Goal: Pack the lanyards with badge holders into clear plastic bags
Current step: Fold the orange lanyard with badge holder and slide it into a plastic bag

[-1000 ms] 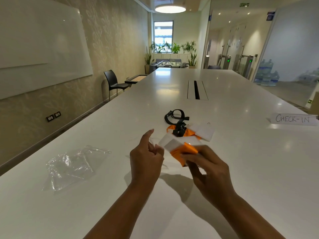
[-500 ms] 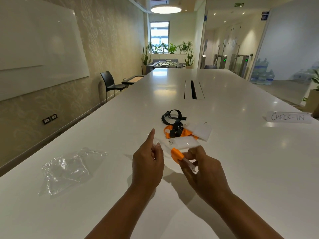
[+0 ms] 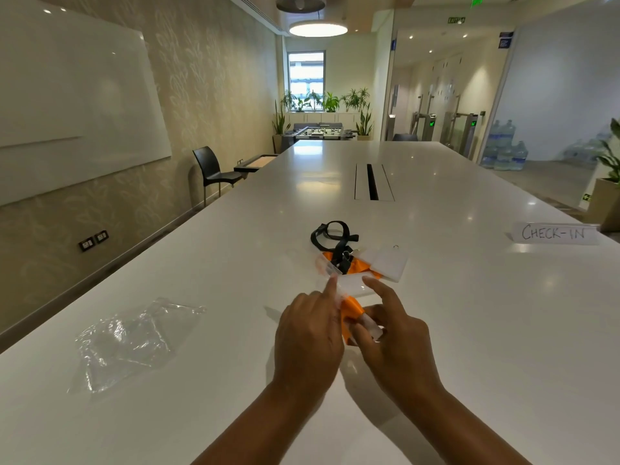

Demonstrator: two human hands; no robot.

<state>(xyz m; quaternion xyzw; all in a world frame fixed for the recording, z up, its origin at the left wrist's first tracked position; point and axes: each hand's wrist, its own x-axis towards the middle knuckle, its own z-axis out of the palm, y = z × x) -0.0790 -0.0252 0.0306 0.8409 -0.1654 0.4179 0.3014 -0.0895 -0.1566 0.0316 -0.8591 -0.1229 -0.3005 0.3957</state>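
Head view, folded orange lanyard [image 3: 352,310], crinkled clear bags [image 3: 124,344]

Left of the left hand [image 3: 307,337] the counter [image 3: 235,263] lies bare as far as the crumpled clear bags [image 3: 124,344], well apart. Right of the right hand [image 3: 399,344] it is open out to the CHECK-IN sign [image 3: 553,233] — far off near the edge. Between the hands no gap shows; the orange lanyard [image 3: 352,310] fills it. Straight ahead is crowded: badge holders [image 3: 389,263], an orange strap [image 3: 360,265] and a black lanyard [image 3: 332,234] lie just beyond the fingers [image 3: 379,292]. Past them only a cable slot [image 3: 372,181] breaks the surface.
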